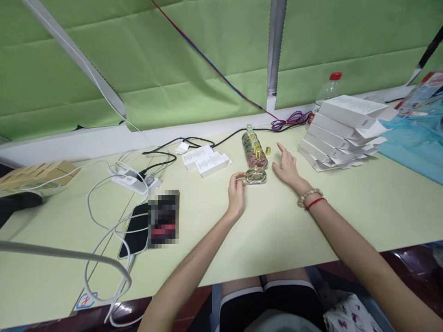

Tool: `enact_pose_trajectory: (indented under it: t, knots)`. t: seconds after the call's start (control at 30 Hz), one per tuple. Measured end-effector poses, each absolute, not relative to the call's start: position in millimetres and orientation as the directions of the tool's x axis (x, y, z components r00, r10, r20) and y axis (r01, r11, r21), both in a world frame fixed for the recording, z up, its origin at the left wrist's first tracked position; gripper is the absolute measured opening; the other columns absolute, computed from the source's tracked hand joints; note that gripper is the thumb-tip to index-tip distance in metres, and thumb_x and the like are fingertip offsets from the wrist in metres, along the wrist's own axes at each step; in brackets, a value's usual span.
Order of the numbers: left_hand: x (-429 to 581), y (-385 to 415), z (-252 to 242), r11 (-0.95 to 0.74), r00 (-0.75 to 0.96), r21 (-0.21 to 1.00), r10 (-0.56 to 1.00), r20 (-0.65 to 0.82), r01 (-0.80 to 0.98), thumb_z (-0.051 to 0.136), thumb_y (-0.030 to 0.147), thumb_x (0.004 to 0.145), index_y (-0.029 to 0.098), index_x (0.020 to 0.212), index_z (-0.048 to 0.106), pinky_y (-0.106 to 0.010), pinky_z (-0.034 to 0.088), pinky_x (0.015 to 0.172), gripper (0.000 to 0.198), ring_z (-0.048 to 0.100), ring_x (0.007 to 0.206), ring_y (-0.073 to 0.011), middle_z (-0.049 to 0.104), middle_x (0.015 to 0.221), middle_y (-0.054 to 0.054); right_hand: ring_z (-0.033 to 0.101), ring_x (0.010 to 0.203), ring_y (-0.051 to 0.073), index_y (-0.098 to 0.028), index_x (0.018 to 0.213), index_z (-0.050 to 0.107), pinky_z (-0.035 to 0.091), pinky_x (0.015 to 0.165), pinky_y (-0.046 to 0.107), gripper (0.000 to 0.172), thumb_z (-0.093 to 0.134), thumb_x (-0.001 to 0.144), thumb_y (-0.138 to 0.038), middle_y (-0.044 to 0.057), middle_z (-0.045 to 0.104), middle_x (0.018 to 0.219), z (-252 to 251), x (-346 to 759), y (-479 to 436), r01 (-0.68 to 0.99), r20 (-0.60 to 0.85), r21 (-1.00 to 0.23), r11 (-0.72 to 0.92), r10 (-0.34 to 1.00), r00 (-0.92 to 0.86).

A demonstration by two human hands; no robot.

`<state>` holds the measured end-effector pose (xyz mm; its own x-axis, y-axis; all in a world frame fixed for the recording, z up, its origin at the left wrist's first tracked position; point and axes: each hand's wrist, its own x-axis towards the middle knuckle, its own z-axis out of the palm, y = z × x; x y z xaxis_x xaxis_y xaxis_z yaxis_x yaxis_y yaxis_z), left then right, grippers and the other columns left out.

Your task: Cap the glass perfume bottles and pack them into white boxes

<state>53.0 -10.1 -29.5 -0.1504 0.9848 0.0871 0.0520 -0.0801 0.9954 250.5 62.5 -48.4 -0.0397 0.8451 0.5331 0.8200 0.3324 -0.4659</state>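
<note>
A row of small round glass perfume bottles (254,150) with gold caps lies on the pale green table (270,226). The nearest bottle (256,176) sits at the front of the row. My left hand (236,193) pinches this bottle's left side with fingertips. My right hand (288,167) rests to the right of the row, fingers stretched out, holding nothing. A loose gold cap (267,150) stands between the row and my right hand. A bead bracelet and a red cord (311,199) circle my right wrist.
A stack of white boxes (342,133) stands at the right, with a plastic water bottle (327,92) behind it. Two white boxes (206,160) lie left of the perfume bottles. A power strip (133,180), cables and a phone (138,230) occupy the left.
</note>
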Motion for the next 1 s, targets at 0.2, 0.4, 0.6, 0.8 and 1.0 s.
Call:
enact_pose_trajectory:
  t: [0.2, 0.4, 0.6, 0.8, 1.0]
  knots:
    - [53, -9, -31, -0.093, -0.156, 0.995, 0.983, 0.099, 0.044, 0.038, 0.017, 0.076, 0.021, 0.091, 0.055, -0.024, 0.041, 0.07, 0.024, 0.05, 0.074, -0.0118, 0.059, 0.098, -0.002, 0.024, 0.135, 0.025, -0.016, 0.142, 0.017, 0.024, 0.104, 0.051, 0.065, 0.034, 0.079, -0.017, 0.012, 0.033, 0.145, -53, 248, 66, 0.861, 0.473, -0.304, 0.408, 0.849, -0.235]
    - [53, -8, -34, -0.105, -0.148, 0.993, 0.983, 0.111, 0.044, 0.038, 0.017, 0.077, 0.021, 0.091, 0.055, -0.025, 0.04, 0.07, 0.023, 0.05, 0.074, -0.012, 0.058, 0.097, -0.002, 0.025, 0.135, 0.027, -0.017, 0.141, 0.019, 0.025, 0.103, 0.053, 0.061, 0.032, 0.081, -0.017, 0.011, 0.036, 0.143, -56, 248, 67, 0.873, 0.45, -0.277, 0.4, 0.857, -0.25]
    - [52, -8, -33, -0.107, -0.151, 0.993, 0.982, 0.113, 0.05, 0.037, 0.016, 0.076, 0.021, 0.089, 0.055, -0.024, 0.04, 0.07, 0.022, 0.05, 0.074, -0.0118, 0.057, 0.097, -0.002, 0.032, 0.129, 0.026, -0.015, 0.137, 0.029, 0.027, 0.101, 0.047, 0.057, 0.037, 0.08, -0.019, 0.012, 0.046, 0.135, -49, 246, 64, 0.882, 0.456, -0.319, 0.348, 0.872, -0.179]
    - [52, -9, -33, -0.097, -0.151, 0.993, 0.983, 0.105, 0.065, 0.037, 0.017, 0.076, 0.02, 0.088, 0.054, -0.024, 0.039, 0.069, 0.021, 0.049, 0.077, -0.0122, 0.057, 0.096, -0.002, 0.044, 0.115, 0.026, -0.016, 0.128, 0.04, 0.028, 0.096, 0.044, 0.05, 0.041, 0.078, -0.018, 0.012, 0.056, 0.121, -38, 242, 60, 0.868, 0.499, -0.386, 0.314, 0.862, -0.09]
    - [52, -8, -34, -0.101, -0.153, 0.991, 0.982, 0.114, 0.089, 0.037, 0.017, 0.077, 0.02, 0.088, 0.054, -0.023, 0.04, 0.068, 0.021, 0.05, 0.075, -0.0113, 0.057, 0.096, -0.002, 0.05, 0.099, 0.025, -0.016, 0.12, 0.048, 0.031, 0.087, 0.04, 0.042, 0.044, 0.078, -0.02, 0.01, 0.062, 0.106, -36, 241, 60, 0.863, 0.549, -0.457, 0.215, 0.831, 0.084]
